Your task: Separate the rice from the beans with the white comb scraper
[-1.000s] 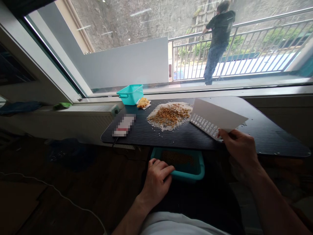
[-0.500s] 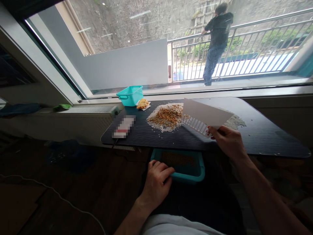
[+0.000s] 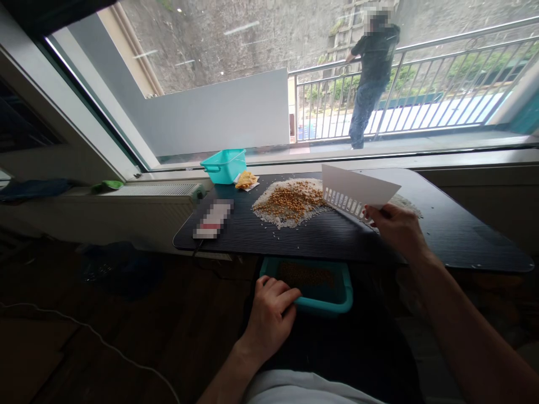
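Two hands share the work: the right hand (image 3: 393,224) pinches a white card (image 3: 353,182) by its near corner, and the left hand (image 3: 273,306) is curled round the near left corner of a blue-green tub (image 3: 324,306) just below the table (image 3: 455,235). The card is tilted, slotted edge downward, at the right side of a pile (image 3: 290,202) of white grains and brown beans; more white grains (image 3: 406,206) lie partly behind it. To handle the card well, I would keep the pinch light but steady, the slots low and even (whether they touch the tabletop I cannot tell), and each movement slow, since round beans would likely roll if knocked. The left hand should keep the tub level.
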`<state>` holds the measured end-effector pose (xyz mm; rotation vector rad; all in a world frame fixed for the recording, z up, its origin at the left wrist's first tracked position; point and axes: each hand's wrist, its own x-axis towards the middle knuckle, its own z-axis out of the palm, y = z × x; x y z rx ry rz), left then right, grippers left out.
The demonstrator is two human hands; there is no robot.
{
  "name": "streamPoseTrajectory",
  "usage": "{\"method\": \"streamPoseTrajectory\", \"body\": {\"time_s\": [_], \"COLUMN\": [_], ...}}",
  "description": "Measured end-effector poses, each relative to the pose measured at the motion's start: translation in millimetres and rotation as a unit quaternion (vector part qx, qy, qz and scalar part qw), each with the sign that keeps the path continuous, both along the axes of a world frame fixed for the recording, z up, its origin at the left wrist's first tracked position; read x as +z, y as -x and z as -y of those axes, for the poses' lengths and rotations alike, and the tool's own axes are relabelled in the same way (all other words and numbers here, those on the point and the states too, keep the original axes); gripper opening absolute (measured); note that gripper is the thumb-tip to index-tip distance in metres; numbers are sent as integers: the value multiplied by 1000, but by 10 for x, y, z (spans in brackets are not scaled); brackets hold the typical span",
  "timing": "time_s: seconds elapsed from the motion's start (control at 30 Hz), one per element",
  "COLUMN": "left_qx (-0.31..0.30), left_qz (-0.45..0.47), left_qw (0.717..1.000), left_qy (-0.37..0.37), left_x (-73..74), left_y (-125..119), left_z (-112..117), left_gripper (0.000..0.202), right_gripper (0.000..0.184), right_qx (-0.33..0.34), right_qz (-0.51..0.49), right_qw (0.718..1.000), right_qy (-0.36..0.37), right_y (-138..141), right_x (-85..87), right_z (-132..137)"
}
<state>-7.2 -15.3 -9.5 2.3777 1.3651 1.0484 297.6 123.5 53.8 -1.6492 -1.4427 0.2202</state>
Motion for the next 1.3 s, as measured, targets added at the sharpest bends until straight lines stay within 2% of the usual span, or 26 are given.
{"method": "streamPoseTrajectory", "body": {"time_s": [0.27,0.53,0.93,1.07,1.3], "left_qx": [2,-4,-9,-12,-6], "left_qz": [-1,3,-1,-1,-38], "left_qw": [1000,1000,1000,1000,999], "left_qy": [4,-5,-8,0,32], "left_x": [-10,-9,-13,-12,1], "left_y": [1,5,16,23,-77], "left_z": [-4,-9,-2,9,-19], "left_gripper": [29,29,24,24,22], "right_gripper": [30,28,35,37,29], "right_qx": [90,99,136,107,-24], "right_qz": [-47,-20,-74,-96,-147], "right_qw": [994,994,986,988,987], "right_qy": [32,45,57,56,60], "right_y": [116,152,187,151,85], "right_x": [7,-30,-33,33,289], "right_z": [-22,85,308,426,866]}}
